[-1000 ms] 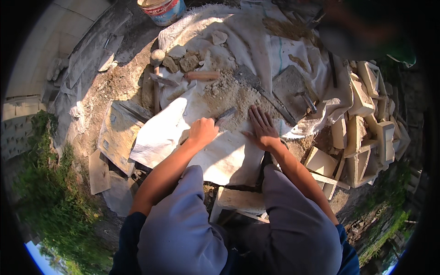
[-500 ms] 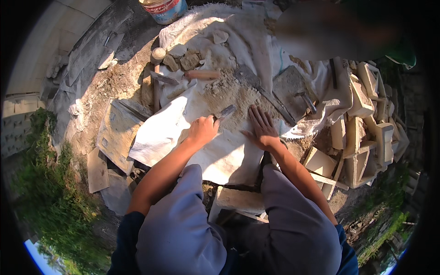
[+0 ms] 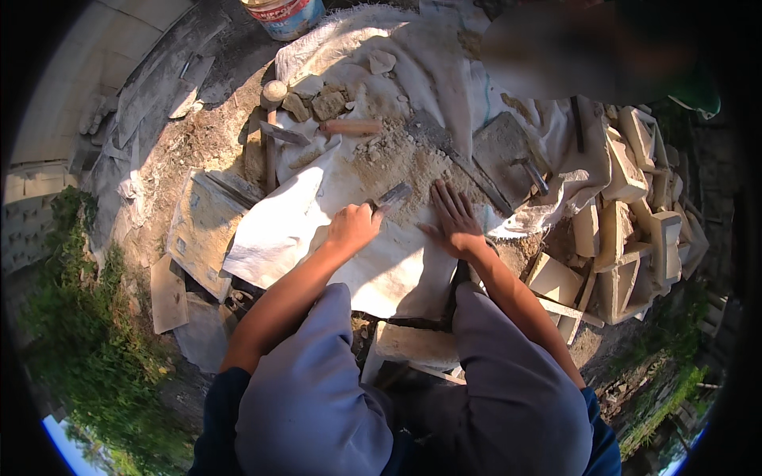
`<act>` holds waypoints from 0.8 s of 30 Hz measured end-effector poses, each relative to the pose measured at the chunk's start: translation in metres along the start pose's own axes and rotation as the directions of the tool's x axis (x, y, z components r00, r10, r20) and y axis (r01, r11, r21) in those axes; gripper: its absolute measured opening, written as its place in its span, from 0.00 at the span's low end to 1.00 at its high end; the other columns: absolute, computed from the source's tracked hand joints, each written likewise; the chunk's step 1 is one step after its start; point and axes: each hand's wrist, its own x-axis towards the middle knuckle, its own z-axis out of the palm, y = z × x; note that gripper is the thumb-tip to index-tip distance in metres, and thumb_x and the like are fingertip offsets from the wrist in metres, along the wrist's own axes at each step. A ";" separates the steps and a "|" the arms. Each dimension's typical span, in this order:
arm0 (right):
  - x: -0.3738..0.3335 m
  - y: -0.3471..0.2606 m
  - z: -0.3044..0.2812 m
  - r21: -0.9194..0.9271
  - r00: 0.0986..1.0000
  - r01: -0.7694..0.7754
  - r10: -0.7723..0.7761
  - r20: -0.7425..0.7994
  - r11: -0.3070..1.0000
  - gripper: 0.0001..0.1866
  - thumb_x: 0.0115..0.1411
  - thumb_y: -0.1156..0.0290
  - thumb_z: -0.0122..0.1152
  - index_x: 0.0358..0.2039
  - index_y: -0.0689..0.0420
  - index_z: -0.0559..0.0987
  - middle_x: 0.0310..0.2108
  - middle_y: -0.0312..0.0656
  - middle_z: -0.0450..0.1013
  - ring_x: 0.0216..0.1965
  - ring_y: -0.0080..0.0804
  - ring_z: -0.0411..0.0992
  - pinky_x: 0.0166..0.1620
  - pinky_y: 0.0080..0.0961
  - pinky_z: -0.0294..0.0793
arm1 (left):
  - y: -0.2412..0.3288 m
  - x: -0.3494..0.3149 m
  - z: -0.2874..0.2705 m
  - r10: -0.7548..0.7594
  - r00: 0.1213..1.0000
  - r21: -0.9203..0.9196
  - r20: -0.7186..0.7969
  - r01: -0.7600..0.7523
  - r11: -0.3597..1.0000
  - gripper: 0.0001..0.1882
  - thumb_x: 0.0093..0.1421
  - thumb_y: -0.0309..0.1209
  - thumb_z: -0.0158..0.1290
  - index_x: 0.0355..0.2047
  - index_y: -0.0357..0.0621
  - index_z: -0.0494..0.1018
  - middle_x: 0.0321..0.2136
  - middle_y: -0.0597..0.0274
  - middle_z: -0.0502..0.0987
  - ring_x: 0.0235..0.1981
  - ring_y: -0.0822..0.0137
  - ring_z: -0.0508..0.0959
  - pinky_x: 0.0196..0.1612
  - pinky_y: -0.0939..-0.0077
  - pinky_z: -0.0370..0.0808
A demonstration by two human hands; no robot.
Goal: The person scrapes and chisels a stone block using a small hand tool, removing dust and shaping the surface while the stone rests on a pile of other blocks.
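Observation:
My left hand point(image 3: 353, 228) is closed around the handle end of a flat metal scraper point(image 3: 394, 197). Its grey blade points up and right, over the near edge of a heap of crumbled tan powder and chips point(image 3: 402, 168). To the right of the blade, my right hand point(image 3: 456, 222) lies palm down with fingers stretched out, at the heap's edge on a white woven sack point(image 3: 405, 262). Just beyond the right fingers a long-handled metal tool point(image 3: 476, 178) rests on the sack. A wooden handle point(image 3: 352, 128) lies behind the heap.
Left of the sack stand a mallet point(image 3: 274, 95) and a stone slab point(image 3: 208, 234). A hammer point(image 3: 532, 176) lies on a grey slab point(image 3: 504, 147). Hollow cast blocks point(image 3: 627, 238) are piled at right. A bucket point(image 3: 284, 17) stands far off; someone's blurred form is at upper right.
The scraper and my left hand have shifted very slightly, with the blade turned a little. My right hand stays in place.

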 end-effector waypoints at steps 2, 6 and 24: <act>0.001 -0.002 -0.001 0.016 1.000 -0.010 0.010 0.001 1.000 0.48 0.69 0.39 0.53 0.78 0.58 0.53 0.80 0.46 0.46 0.81 0.46 0.41 0.78 0.49 0.41 | 0.001 0.001 0.004 0.038 0.998 0.058 0.046 -0.041 0.997 0.23 0.67 0.46 0.55 0.34 0.35 0.83 0.32 0.34 0.83 0.39 0.35 0.84 0.45 0.44 0.80; 0.001 -0.001 -0.002 0.010 1.000 -0.006 0.006 0.015 1.000 0.48 0.69 0.41 0.55 0.78 0.58 0.52 0.80 0.47 0.45 0.81 0.47 0.40 0.78 0.50 0.40 | 0.000 0.000 -0.003 0.123 0.990 0.099 0.062 -0.129 0.987 0.24 0.67 0.47 0.54 0.36 0.34 0.83 0.30 0.34 0.83 0.36 0.33 0.84 0.45 0.43 0.80; -0.001 -0.001 0.000 -0.015 0.999 0.030 -0.031 -0.041 0.999 0.48 0.69 0.41 0.57 0.77 0.60 0.54 0.80 0.47 0.46 0.80 0.48 0.42 0.78 0.48 0.43 | 0.003 -0.002 0.000 0.070 0.992 0.094 0.110 -0.080 0.992 0.30 0.69 0.54 0.52 0.32 0.35 0.84 0.33 0.35 0.84 0.38 0.35 0.85 0.46 0.42 0.80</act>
